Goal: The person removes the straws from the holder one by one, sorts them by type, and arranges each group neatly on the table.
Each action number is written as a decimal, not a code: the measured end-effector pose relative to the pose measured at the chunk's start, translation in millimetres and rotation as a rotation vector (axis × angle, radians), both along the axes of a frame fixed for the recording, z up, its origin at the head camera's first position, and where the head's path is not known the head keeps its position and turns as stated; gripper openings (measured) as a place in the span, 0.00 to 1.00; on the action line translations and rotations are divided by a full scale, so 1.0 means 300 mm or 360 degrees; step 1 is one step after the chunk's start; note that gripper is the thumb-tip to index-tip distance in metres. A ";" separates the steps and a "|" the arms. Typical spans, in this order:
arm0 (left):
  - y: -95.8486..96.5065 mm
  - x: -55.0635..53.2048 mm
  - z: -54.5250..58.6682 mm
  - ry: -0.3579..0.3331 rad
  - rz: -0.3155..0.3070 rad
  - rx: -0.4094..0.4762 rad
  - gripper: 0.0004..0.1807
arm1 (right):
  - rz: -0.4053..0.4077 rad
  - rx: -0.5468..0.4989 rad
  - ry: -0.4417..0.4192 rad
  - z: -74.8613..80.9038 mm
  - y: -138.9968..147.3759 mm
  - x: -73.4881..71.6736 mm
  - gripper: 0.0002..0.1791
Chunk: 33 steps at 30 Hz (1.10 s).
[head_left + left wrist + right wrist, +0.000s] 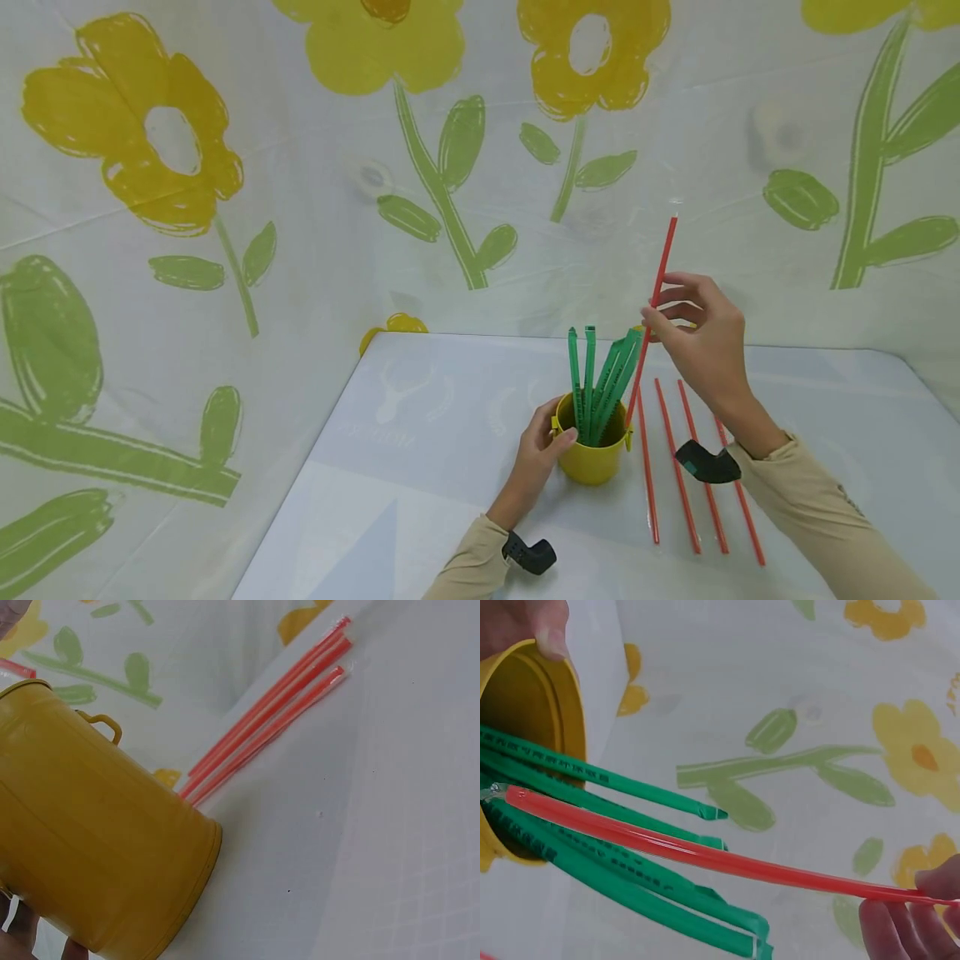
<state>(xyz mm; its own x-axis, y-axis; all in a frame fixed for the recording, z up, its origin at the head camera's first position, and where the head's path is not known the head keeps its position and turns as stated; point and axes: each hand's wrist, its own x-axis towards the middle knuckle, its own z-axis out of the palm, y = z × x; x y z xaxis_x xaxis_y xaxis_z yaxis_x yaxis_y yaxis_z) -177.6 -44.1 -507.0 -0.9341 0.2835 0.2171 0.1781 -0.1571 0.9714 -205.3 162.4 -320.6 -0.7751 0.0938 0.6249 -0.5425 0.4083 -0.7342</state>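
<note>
In the head view, the right hand (705, 333) pinches a red straw (664, 260), lower end at the yellow bucket's (590, 464) right rim; insertion, it seems, calling for a steady downward slide. Left hand (536, 454) grips the bucket! Left wrist: bucket mouth hidden, hand mostly cut off. Right wrist: straw tip beside green straws (645, 901), depth unclear.

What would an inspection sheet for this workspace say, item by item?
Surface: pale table.
Job's things: yellow bucket holding several green sticks; four red sticks lying beside it; a raised red stick, lower end at the bucket's mouth.
Clutter: nothing seen.
Hands: left hand grips the bucket; right hand pinches the raised red stick.
Cables: nothing seen.
Surroundings: flower-patterned sheeting behind the table.
</note>
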 end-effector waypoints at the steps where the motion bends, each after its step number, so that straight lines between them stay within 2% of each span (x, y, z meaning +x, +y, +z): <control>1: 0.000 0.000 -0.001 0.0005 0.0000 0.0000 0.26 | -0.0007 0.0008 0.0002 0.003 0.008 0.002 0.23; 7: -0.001 -0.002 -0.005 0.0012 -0.0005 0.0007 0.26 | -0.0028 0.0025 -0.0014 0.002 0.055 0.010 0.24; 19: 0.001 0.006 0.006 0.0057 -0.0012 0.0032 0.27 | -0.0128 0.0094 -0.0142 -0.041 0.155 0.025 0.25; 25: 0.003 0.008 0.012 0.0036 -0.0005 0.0024 0.26 | -0.0131 0.0119 -0.0170 -0.059 0.195 0.037 0.25; 33: 0.002 0.003 0.008 0.0029 -0.0010 -0.0003 0.27 | -0.0208 0.0198 -0.0323 -0.094 0.246 0.057 0.25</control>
